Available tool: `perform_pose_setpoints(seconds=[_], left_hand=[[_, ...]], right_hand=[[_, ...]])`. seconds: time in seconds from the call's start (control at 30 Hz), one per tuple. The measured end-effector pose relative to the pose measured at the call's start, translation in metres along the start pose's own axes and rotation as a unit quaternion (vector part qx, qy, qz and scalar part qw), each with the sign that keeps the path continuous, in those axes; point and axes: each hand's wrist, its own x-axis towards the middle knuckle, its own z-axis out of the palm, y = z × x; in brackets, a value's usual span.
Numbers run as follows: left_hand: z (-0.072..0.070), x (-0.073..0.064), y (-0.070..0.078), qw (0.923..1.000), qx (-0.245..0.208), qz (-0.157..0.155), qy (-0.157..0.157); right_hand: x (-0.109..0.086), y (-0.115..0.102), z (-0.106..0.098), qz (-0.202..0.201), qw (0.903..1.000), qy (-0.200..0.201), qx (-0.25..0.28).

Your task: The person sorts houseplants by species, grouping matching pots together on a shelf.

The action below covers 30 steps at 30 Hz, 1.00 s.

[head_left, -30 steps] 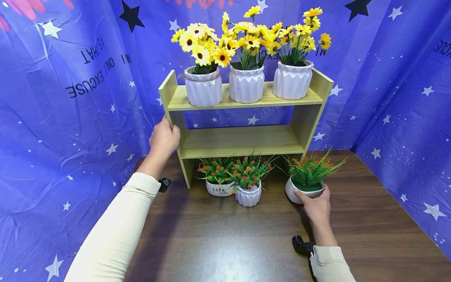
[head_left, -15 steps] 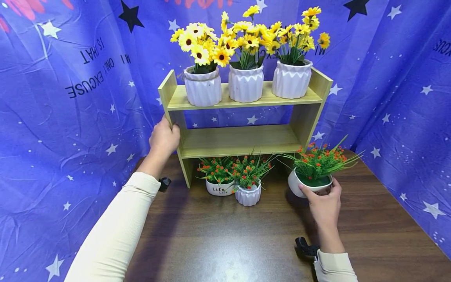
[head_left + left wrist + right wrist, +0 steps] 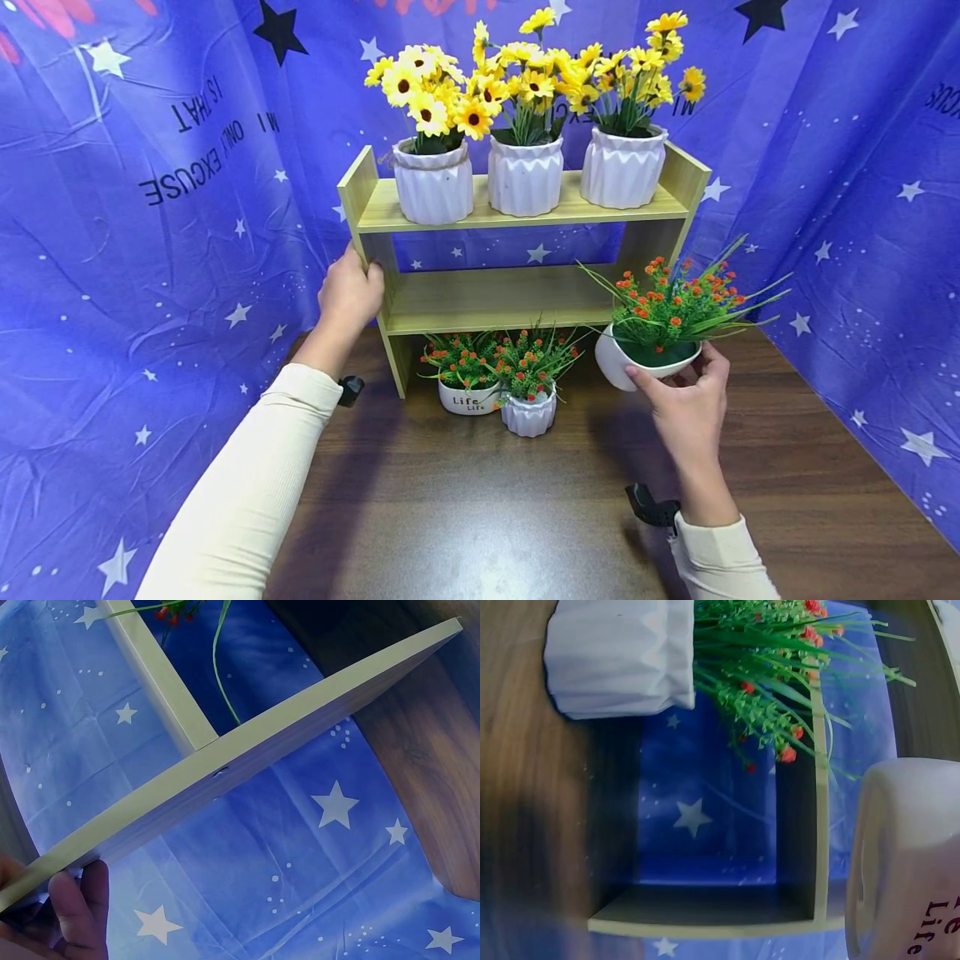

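Observation:
A wooden shelf (image 3: pixel 487 300) stands on the table, and my left hand (image 3: pixel 351 292) grips the edge of its left side panel. In the left wrist view, the fingers of that hand (image 3: pixel 75 915) bend around the panel (image 3: pixel 247 742). My right hand (image 3: pixel 693 412) holds a white oval flowerpot (image 3: pixel 617 365) with orange-red flowers and long grass, raised off the table before the shelf's right end. Thumb and fingers grasp its rim and side. In the right wrist view the pot (image 3: pixel 922 847) shows "Life" lettering; the hand itself is out of that view.
Three white pots (image 3: pixel 525 179) of yellow flowers stand on the top board. Below the middle board sit a "Life" pot (image 3: pixel 467 400) and a ribbed white pot (image 3: pixel 529 417), both with orange-red flowers. A blue star-printed curtain (image 3: pixel 180 275) surrounds the brown table (image 3: pixel 465 508).
My right hand has lifted the flowerpot from the tabletop, first shifting it right, then up and slightly back left, to about the middle board's height. My left hand stays on the shelf panel.

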Motion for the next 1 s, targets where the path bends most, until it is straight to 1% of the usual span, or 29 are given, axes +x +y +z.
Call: perform_pose_setpoints(seconds=[0.17, 0.37, 0.57, 0.63, 0.8, 0.87, 1.0], left_hand=[[0.001, 0.0, 0.0, 1.0, 0.0, 0.0, -0.003], [0.001, 0.001, 0.0, 1.0, 0.0, -0.002, -0.001], [0.002, 0.001, 0.001, 1.0, 0.001, -0.003, -0.004], [0.002, 0.001, 0.001, 1.0, 0.001, -0.003, -0.004], [0.002, 0.001, 0.0, 1.0, 0.002, -0.002, -0.004], [0.001, 0.001, 0.0, 1.0, 0.002, -0.001, -0.003], [0.001, 0.001, 0.0, 1.0, 0.002, -0.002, -0.002]], right_hand=[[0.01, -0.01, 0.014, -0.018, 0.9998, -0.013, -0.001], [0.029, -0.021, 0.036, -0.031, 0.9992, -0.021, -0.013], [0.052, -0.023, 0.058, -0.018, 0.9979, -0.031, -0.053], [0.058, -0.023, 0.064, -0.014, 0.9977, -0.04, -0.052], [0.067, -0.024, 0.073, -0.017, 0.9975, -0.052, -0.046], [0.069, -0.025, 0.076, -0.019, 0.9971, -0.053, -0.051], [0.074, -0.023, 0.081, -0.009, 0.9959, -0.062, -0.066]])
